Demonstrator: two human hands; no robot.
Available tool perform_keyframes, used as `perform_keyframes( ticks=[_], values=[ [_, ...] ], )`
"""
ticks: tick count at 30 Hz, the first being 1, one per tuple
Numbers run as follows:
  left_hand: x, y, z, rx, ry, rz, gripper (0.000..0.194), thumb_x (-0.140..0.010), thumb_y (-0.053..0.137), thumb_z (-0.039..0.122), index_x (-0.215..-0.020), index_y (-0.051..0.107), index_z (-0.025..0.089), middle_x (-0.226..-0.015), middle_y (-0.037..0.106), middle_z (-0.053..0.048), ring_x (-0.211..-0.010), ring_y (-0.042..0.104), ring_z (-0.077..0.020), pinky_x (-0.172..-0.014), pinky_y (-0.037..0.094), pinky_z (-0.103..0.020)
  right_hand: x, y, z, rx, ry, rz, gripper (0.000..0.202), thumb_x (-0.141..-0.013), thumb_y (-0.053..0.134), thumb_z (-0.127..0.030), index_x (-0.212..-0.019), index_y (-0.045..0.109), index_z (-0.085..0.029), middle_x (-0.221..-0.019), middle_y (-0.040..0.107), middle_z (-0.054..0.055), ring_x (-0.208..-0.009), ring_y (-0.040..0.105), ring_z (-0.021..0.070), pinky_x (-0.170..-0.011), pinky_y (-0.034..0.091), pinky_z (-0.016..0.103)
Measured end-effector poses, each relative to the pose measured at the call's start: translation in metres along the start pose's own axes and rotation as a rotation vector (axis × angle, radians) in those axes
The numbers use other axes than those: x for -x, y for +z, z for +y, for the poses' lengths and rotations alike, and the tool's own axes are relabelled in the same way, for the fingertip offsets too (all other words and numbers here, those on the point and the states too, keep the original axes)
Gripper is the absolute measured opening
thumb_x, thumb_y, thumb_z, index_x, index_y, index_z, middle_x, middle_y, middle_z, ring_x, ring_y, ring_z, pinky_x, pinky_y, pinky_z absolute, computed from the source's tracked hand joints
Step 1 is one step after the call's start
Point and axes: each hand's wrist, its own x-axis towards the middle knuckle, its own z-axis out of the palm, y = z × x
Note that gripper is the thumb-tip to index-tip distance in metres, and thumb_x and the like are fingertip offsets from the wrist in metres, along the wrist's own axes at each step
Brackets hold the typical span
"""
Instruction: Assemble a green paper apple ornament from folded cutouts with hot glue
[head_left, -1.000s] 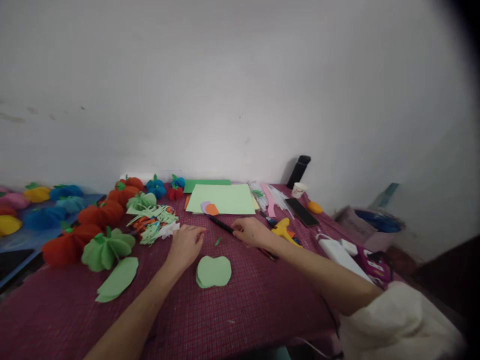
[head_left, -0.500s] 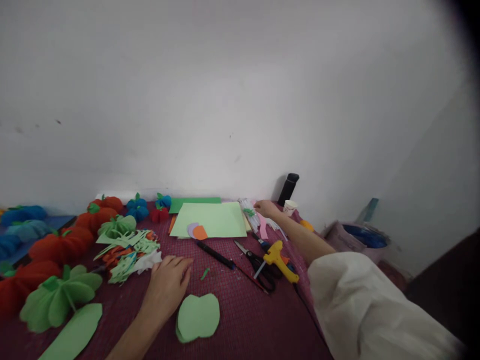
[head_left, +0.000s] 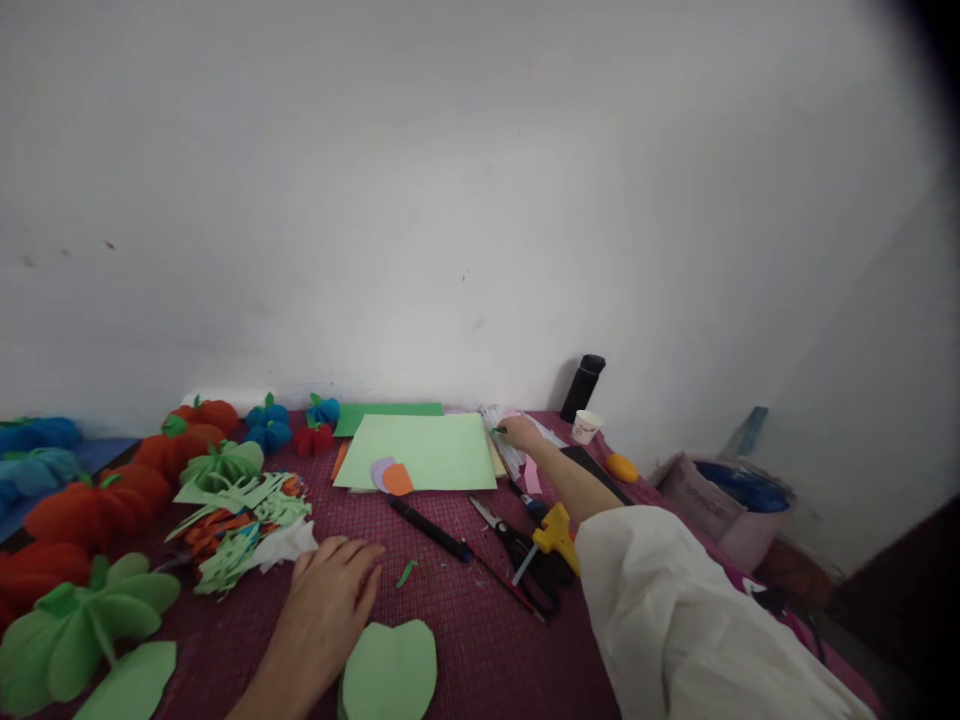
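My right hand reaches to the back of the table, its fingers pinched on a small green paper piece over a bundle of white strips. My left hand lies palm down on the cloth, fingers stretched out, holding nothing. Close to its fingertips is a pile of cut paper scraps. To its right lies a stack of light green apple-shaped paper cutouts, with a small green scrap beyond it.
A yellow glue gun rests on black scissors, beside a black pen. Light green sheets lie behind. Folded paper pumpkins line the left. A paper cup and black bottle stand back right.
My right hand has moved slightly left and toward me, onto the green paper piece. My left hand stays on the table. The view has shifted a little.
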Motion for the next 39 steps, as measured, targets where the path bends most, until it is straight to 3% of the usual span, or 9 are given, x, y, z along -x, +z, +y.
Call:
perform_keyframes(
  ticks=[15, 29, 35, 39],
  values=[
    [-0.001, 0.002, -0.003, -0.021, 0.001, 0.014, 0.029, -0.082, 0.039, 0.025, -0.097, 0.064, 0.025, -0.100, 0.065, -0.004, -0.097, 0.052, -0.0219, -0.081, 0.033, -0.037, -0.001, -0.003, 0.022, -0.022, 0.169, 0.104, 0.028, -0.086, 0.049, -0.029, -0.111, 0.051, -0.017, -0.112, 0.054, 0.007, -0.094, 0.055, 0.0183, -0.078, 0.047, 0.038],
    [-0.001, 0.001, -0.005, -0.042, -0.003, 0.018, 0.030, -0.082, 0.039, 0.028, -0.098, 0.064, 0.024, -0.099, 0.065, -0.005, -0.097, 0.053, -0.0231, -0.080, 0.034, -0.038, 0.003, -0.011, 0.028, -0.119, 0.096, 0.011, 0.027, -0.086, 0.049, -0.029, -0.110, 0.052, -0.017, -0.112, 0.054, 0.007, -0.093, 0.056, 0.0183, -0.078, 0.048, 0.038],
    [-0.001, 0.000, -0.008, -0.047, 0.002, 0.024, 0.030, -0.082, 0.038, 0.028, -0.098, 0.064, 0.024, -0.101, 0.065, -0.004, -0.097, 0.053, -0.0229, -0.081, 0.036, -0.038, 0.008, -0.016, 0.023, -0.275, 0.155, 0.068, 0.028, -0.086, 0.049, -0.029, -0.111, 0.051, -0.016, -0.112, 0.053, 0.008, -0.093, 0.055, 0.0182, -0.078, 0.047, 0.038],
    [-0.002, -0.001, -0.009, -0.047, -0.003, 0.036, 0.030, -0.082, 0.039, 0.028, -0.097, 0.064, 0.024, -0.099, 0.066, -0.004, -0.096, 0.054, -0.0233, -0.079, 0.036, -0.038, 0.015, -0.032, 0.021, -0.501, 0.191, 0.110, 0.028, -0.086, 0.048, -0.029, -0.111, 0.051, -0.016, -0.112, 0.053, 0.008, -0.094, 0.055, 0.0182, -0.079, 0.047, 0.038]
  ],
)
